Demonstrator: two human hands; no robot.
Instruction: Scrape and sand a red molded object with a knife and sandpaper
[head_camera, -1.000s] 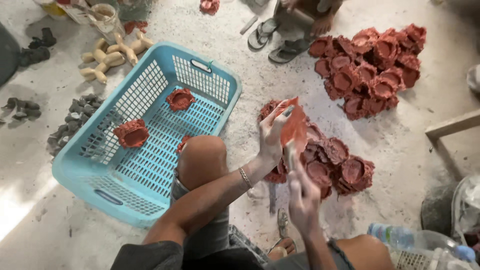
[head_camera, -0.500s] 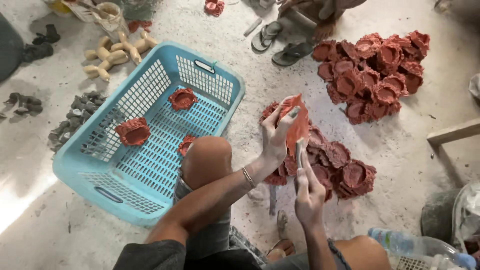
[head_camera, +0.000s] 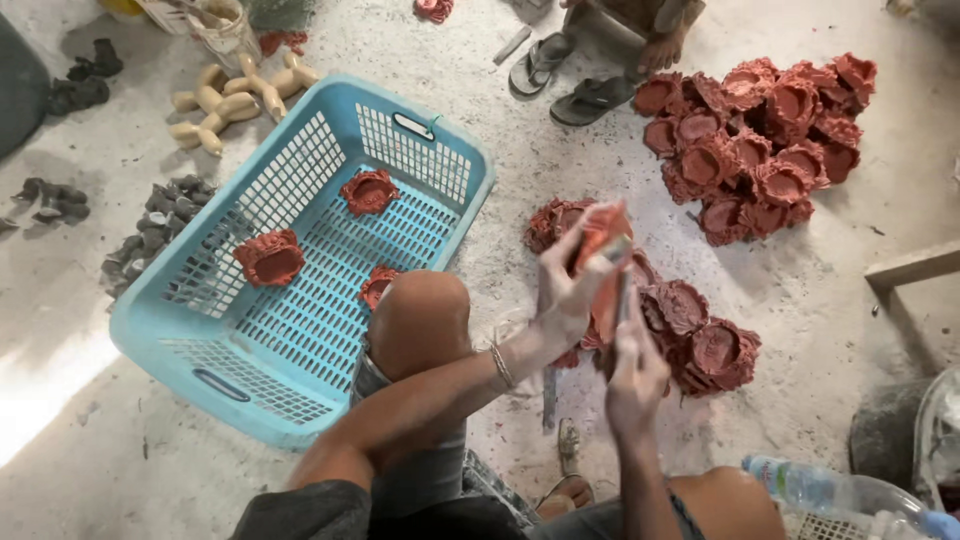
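— Light's soft and even, except that blown-out sunlit patch on the floor (head_camera: 45, 395) at lower left.

— Shadows stay faint. Both hands look motion-blurred, the left hand (head_camera: 565, 290) especially; the edges bend slightly.

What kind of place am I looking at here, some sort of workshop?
Probably a small pottery or clay-craft workshop, worked on the floor. Heaps of red clay pieces lie on the dusty concrete floor, a blue plastic basket holds three more, and the left hand holds one piece beside the right hand.
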